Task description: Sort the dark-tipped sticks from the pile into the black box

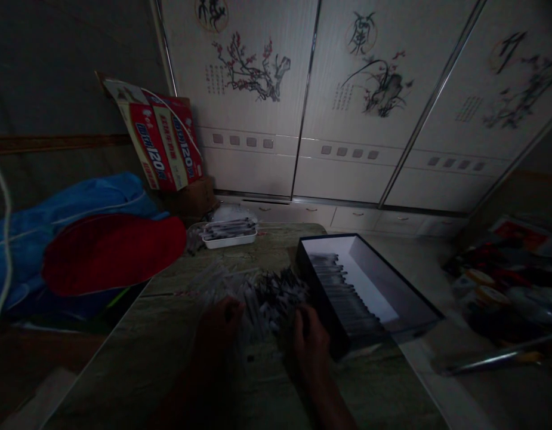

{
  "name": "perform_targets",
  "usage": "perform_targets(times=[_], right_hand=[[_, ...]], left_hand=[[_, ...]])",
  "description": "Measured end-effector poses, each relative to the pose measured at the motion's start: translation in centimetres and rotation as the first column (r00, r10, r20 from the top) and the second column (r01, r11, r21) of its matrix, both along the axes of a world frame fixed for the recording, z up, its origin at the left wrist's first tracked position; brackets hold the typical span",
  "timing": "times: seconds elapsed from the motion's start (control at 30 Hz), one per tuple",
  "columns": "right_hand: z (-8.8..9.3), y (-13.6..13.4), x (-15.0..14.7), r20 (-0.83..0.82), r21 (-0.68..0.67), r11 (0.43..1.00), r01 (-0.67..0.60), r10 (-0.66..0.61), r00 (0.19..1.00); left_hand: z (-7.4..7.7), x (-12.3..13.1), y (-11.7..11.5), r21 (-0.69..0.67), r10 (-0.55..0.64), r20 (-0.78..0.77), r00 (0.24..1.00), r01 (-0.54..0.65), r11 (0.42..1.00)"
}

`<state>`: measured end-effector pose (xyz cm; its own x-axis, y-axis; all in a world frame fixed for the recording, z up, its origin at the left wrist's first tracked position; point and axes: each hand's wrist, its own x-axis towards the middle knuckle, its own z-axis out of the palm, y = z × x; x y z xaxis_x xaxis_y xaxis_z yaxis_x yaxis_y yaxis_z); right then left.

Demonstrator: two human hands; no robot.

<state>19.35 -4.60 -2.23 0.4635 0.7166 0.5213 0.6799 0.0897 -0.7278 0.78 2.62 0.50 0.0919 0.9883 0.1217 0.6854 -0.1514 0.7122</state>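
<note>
Hands low in the dim head view: your left hand [219, 325] and right hand [310, 337] rest on a loose pile of pens [262, 295] mid-table [159, 346], fingers curled into it, though the dark hides whether they grip any. Just right of the pile, a black box [392, 280] holds rows of pens. Behind sit a white tray [228, 240] and a red hat [110, 251].

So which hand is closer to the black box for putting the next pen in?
The right hand. It rests on the pen pile right beside the black box; the left hand is on the far side.
</note>
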Motion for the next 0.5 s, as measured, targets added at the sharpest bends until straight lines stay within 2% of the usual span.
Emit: perform_targets(times=[0.13,0.2,0.27,0.3,0.33,0.37,0.4,0.5], right_hand=[[3.7,-1.1,1.4,-0.064,0.043,0.997,-0.068,0.071,0.995],[6.0,-1.0,3.6,-0.061,0.083,0.995,-0.056,0.062,0.996],[8.0,0.1,6.6,0.013,0.060,0.998,-0.013,0.012,1.000],[8.7,1.0,8.2,0.078,0.011,1.000,-0.002,0.001,0.997],[9.1,2.1,9.7,0.171,-0.097,0.995,-0.007,0.023,0.985],[9.4,3.4,11.1,0.287,-0.255,0.967,-0.008,0.084,0.954],[9.4,4.6,12.2,0.394,-0.427,0.904,0.001,0.185,0.900],[8.2,7.8,13.8,0.432,-0.590,0.807,-0.024,0.341,0.835]], left_hand=[[-0.7,-0.2,-2.9,0.003,-0.008,0.017,1.000,0.008,1.000],[-1.6,-0.2,-4.0,0.095,-0.035,0.018,0.999,0.033,0.995],[-2.7,-0.1,-4.6,0.205,-0.032,0.004,0.999,0.031,0.978],[-3.3,-0.1,-4.8,0.256,-0.030,-0.001,1.000,0.029,0.966],[-3.8,0.0,-4.8,0.304,-0.028,-0.002,1.000,0.027,0.952],[-4.3,0.0,-4.8,0.348,-0.035,-0.003,0.999,0.034,0.937],[-4.7,0.0,-4.8,0.384,-0.048,-0.004,0.999,0.046,0.922],[-5.5,-0.1,-4.6,0.444,-0.073,-0.020,0.997,0.074,0.893]])
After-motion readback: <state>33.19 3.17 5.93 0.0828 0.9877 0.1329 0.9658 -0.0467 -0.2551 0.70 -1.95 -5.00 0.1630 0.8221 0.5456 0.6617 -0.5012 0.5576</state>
